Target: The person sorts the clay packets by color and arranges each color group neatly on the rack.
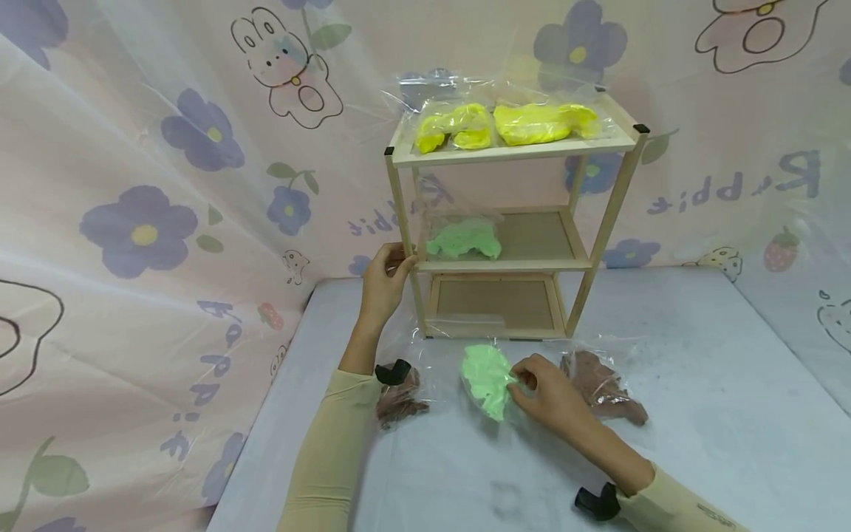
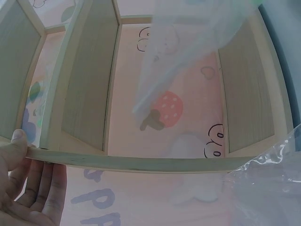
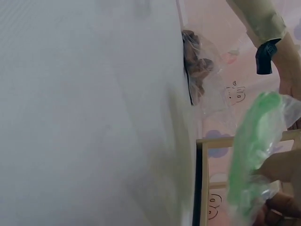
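Green-filled clear plastic bag (image 1: pixel 487 380) held over table (image 1: pixel 671 318), before bottom front edge of wooden rack (image 1: pixel 505 265); right hand (image 1: pixel 552 393) pinches its right side. Left hand (image 1: pixel 385 284) grips front-left post (image 1: pixel 399 198). Narrow pinch could let film slip; hard post pull could tip rack, spilling yellow-filled bags (image 1: pixel 532 125).

Before you: one flat table with a pale bluish-white surface (image 1: pixel 678 355). On it, you have one three-tiered, light wooden shelf (image 1: pixel 505 264) with black-tipped posts; one clear plastic bag of dark brown lumps (image 1: pixel 401 403), on your left; one clear plastic bag of reddish-brown lumps (image 1: pixel 598 384), on your right. Top tier (image 1: pixel 515 154): two bright yellow, irregular lumps in clear plastic (image 1: pixel 545 124), side by side. Middle tier (image 1: pixel 541 233), your left end: one clear plastic bag of pale green filling (image 1: pixel 465 238).
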Tool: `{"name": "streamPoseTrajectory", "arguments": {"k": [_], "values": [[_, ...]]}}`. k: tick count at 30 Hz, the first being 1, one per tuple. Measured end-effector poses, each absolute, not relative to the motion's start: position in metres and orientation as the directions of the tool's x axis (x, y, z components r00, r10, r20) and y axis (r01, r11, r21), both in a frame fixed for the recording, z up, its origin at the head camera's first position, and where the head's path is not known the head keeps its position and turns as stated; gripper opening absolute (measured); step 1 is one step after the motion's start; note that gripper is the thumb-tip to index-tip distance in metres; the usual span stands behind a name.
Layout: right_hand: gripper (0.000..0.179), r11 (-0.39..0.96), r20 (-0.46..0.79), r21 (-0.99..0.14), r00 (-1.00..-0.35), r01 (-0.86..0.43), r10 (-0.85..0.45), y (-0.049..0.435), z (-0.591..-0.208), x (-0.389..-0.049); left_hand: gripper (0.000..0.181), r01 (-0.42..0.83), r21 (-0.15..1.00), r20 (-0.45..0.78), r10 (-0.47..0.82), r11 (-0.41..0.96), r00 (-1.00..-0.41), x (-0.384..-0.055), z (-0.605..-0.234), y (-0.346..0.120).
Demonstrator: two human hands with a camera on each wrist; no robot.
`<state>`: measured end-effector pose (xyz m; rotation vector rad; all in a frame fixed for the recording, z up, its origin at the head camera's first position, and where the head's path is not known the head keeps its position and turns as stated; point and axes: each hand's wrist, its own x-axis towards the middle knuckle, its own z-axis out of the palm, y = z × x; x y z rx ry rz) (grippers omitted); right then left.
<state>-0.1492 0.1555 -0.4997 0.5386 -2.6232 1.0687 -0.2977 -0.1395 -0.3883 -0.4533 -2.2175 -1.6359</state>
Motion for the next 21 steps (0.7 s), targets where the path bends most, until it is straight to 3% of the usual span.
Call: {"name": "streamPoseTrajectory", "arguments": {"k": [11, 21], "values": [[0.031, 0.531, 0.641, -0.554, -0.735, -0.641, -0.219, 0.168, -0.496, -0.154, 0.032, 0.457, 0.851, 0.462, 0.046, 0.26, -0.886, -0.298, -0.389, -0.14], [0.039, 0.427, 0.779, -0.487, -0.599, -0.762, -0.182, 0.18, -0.483, -0.156, 0.035, 0.454, 0.851, 0.455, 0.061, 0.265, -0.889, -0.299, -0.39, -0.141]]}}
